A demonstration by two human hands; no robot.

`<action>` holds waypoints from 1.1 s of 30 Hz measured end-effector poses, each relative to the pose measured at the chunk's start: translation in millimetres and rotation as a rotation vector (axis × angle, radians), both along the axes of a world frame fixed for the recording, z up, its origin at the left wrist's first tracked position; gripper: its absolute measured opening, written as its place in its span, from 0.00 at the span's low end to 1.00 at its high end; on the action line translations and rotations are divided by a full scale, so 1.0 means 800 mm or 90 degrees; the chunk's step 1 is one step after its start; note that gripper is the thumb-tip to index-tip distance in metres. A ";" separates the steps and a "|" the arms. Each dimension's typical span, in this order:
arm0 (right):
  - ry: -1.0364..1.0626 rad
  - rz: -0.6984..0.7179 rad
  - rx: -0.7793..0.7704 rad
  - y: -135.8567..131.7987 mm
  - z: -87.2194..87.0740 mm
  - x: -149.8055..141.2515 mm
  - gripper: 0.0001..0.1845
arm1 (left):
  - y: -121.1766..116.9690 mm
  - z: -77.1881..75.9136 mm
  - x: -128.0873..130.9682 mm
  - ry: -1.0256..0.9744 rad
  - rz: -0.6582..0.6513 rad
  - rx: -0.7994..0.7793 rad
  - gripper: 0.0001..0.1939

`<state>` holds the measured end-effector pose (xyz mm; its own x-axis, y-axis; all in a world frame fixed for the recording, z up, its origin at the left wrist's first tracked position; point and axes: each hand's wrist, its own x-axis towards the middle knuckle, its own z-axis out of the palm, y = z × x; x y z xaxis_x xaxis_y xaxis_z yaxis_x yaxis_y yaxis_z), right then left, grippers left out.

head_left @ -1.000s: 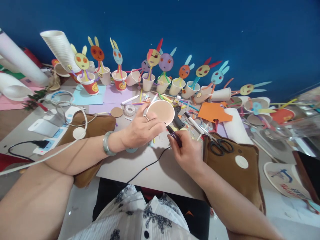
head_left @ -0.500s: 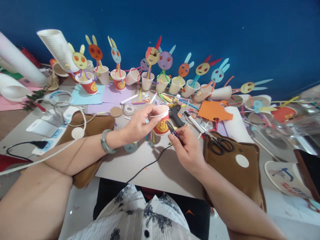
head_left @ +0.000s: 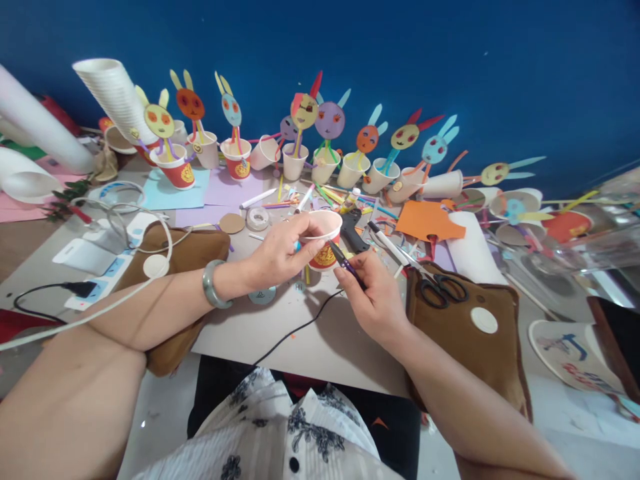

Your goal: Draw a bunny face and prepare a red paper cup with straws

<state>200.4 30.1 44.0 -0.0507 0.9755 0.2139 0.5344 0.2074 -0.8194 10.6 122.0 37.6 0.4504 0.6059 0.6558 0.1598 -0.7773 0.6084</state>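
Observation:
My left hand (head_left: 277,257) grips a red-and-white paper cup (head_left: 323,241) by its rim, mouth upward, just above the table. My right hand (head_left: 376,297) is closed on a small dark pointed tool (head_left: 345,264) with a purple grip. The tool's tip touches the cup's side near the yellow emblem. A black cord (head_left: 295,330) runs from under my right hand toward me. A green bangle sits on my left wrist.
A row of paper-cup rabbit figures (head_left: 327,143) lines the blue wall. Coloured straws, markers and a glue gun (head_left: 353,230) litter the table. Black scissors (head_left: 440,290) lie on a brown cushion (head_left: 473,340) at right; another cushion (head_left: 185,257) is under my left arm. Stacked white cups (head_left: 113,93) lean at far left.
My left hand has turned the cup from showing its bottom to upright with the mouth up. The tool in my right hand has come up against the cup's side.

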 end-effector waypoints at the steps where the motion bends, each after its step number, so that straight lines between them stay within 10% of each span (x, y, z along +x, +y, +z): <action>1: -0.002 0.000 -0.001 0.000 0.000 0.000 0.11 | 0.000 0.001 0.000 0.005 0.002 0.004 0.06; 14: -0.078 -0.019 -0.003 -0.001 0.004 0.002 0.12 | 0.001 0.003 -0.004 0.093 0.066 0.225 0.08; 33: -0.137 -0.053 0.009 -0.005 0.004 -0.001 0.13 | -0.003 0.002 -0.003 0.101 0.086 0.286 0.09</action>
